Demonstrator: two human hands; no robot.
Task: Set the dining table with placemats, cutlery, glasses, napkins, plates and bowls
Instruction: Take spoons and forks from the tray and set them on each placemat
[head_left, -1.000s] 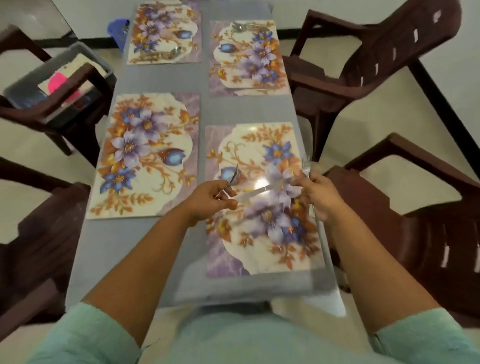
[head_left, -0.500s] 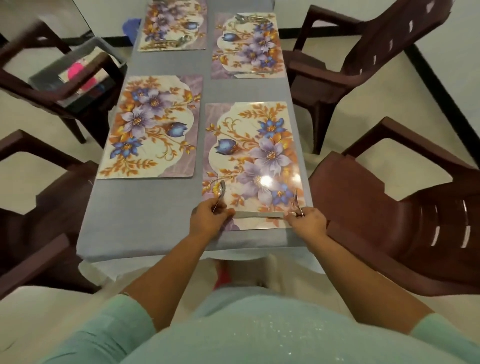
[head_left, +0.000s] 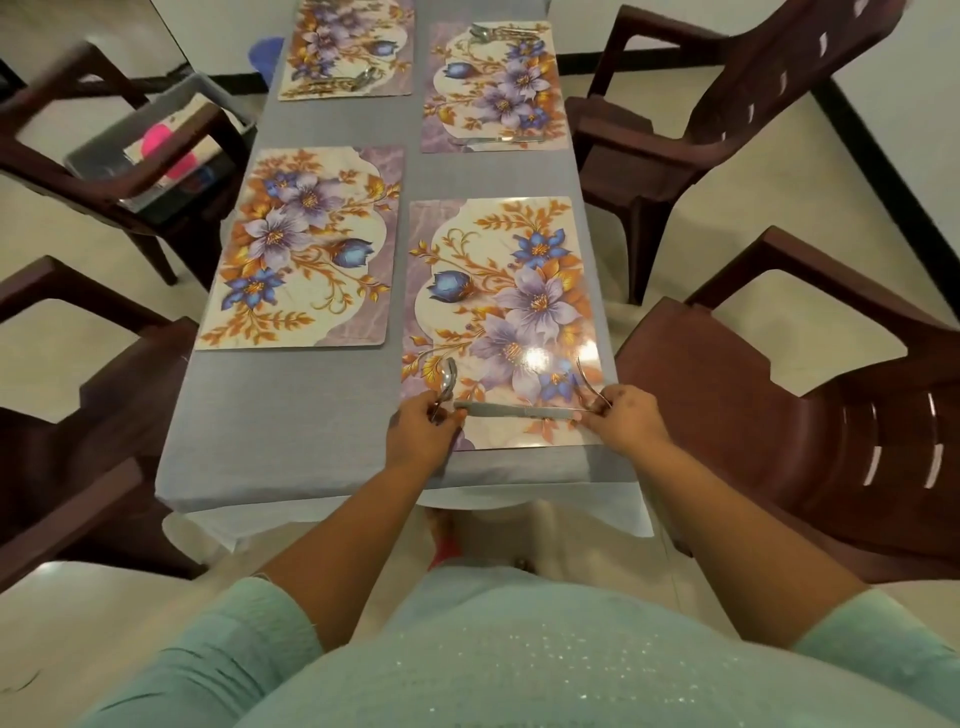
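We have lowered the knife (head_left: 519, 410) onto the near placemat (head_left: 498, 291), left hand (head_left: 423, 436) still gripping the spoon (head_left: 448, 382), right hand (head_left: 631, 423) the fork (head_left: 589, 384), so this setting's cutlery is nearly laid.

Four glossy placemats carry one floral print: lilac and blue blossoms with orange-gold leaves on a cream panel edged in marbled mauve; seen on the near right placemat (head_left: 498, 291), the near left placemat (head_left: 306, 249), the far right placemat (head_left: 493, 88) and the far left placemat (head_left: 348, 47); the tablecloth (head_left: 291, 415) beneath is plain blue-grey; silver-toned cutlery, a spoon (head_left: 447, 382), a knife (head_left: 519, 410) and a fork (head_left: 589, 387), gleams against the print; the plastic armchairs (head_left: 779, 405) are dark reddish-brown; the person's sleeves (head_left: 218, 654) and top are pale mint green with tiny glinting specks; the floor is cream; a grey bin (head_left: 156, 135) shows bright pink inside.
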